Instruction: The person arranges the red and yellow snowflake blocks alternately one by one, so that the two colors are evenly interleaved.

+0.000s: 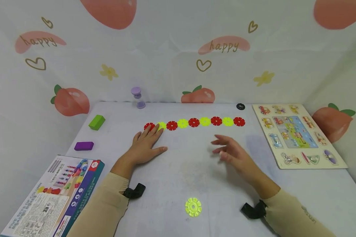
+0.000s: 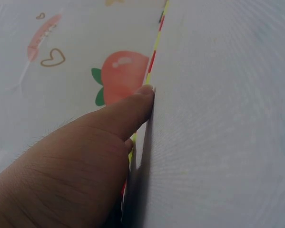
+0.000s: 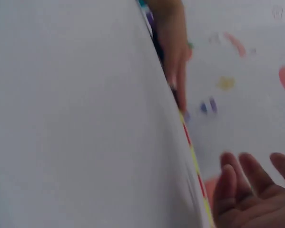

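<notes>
A row of flower-shaped plastic discs, alternating red (image 1: 194, 122) and yellow (image 1: 205, 121), runs across the back of the table. My left hand (image 1: 145, 144) lies at the row's left end, fingertips on the red end disc (image 1: 148, 126) and the yellow disc (image 1: 163, 125) beside it, partly covering both. Its fingers are straight and the thumb points right. My right hand (image 1: 232, 153) hovers in front of the row's right half with fingers loosely bent, holding nothing. Near the front, apart from the row, one yellow-green disc (image 1: 193, 207) lies flat.
A wooden picture puzzle board (image 1: 273, 158) lies at the right. On the left are a green block (image 1: 97, 122), a purple block (image 1: 84, 146) and a printed toy box (image 1: 50, 194). A purple sand timer (image 1: 138, 97) and a small black round object (image 1: 240, 106) stand near the back edge.
</notes>
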### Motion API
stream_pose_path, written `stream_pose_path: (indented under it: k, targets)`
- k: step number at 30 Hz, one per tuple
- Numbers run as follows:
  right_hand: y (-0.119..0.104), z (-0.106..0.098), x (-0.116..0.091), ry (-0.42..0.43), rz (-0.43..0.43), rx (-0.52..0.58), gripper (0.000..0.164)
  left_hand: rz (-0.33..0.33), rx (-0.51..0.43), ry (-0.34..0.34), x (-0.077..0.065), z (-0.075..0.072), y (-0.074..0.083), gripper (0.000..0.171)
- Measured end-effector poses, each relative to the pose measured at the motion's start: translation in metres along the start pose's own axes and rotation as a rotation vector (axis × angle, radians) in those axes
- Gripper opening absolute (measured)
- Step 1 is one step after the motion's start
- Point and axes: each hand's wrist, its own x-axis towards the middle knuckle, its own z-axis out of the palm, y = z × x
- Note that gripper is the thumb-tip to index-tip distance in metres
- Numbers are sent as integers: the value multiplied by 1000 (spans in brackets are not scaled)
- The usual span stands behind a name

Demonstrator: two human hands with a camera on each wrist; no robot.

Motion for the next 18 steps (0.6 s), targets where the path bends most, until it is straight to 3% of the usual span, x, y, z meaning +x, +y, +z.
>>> stream_pose_path:
  k: [2,5,8,10,12,15,18]
  targets:
    - [4,15,-10,-143,5,113,57,1,2,1,1,0,0,86]
    - [2,37,-21,-342,61,176,60,-1,2,2,1,-2,1,86]
    - [-2,54,-30,-520,104,132,64,-9,-6,-2,0,-3,3,86]
    - [-4,62,-34,-593,84,9,65,-12,-11,-7,0,-4,4,85]
    - [-6,68,-36,-607,31,-162,62,-15,-14,-10,-1,-5,5,85]
    - [-7,74,-38,-560,-16,-388,48,-16,-15,-13,-1,-6,5,85]
    - [-8,76,-38,-532,13,-475,38,-18,-17,-16,-2,-5,5,86]
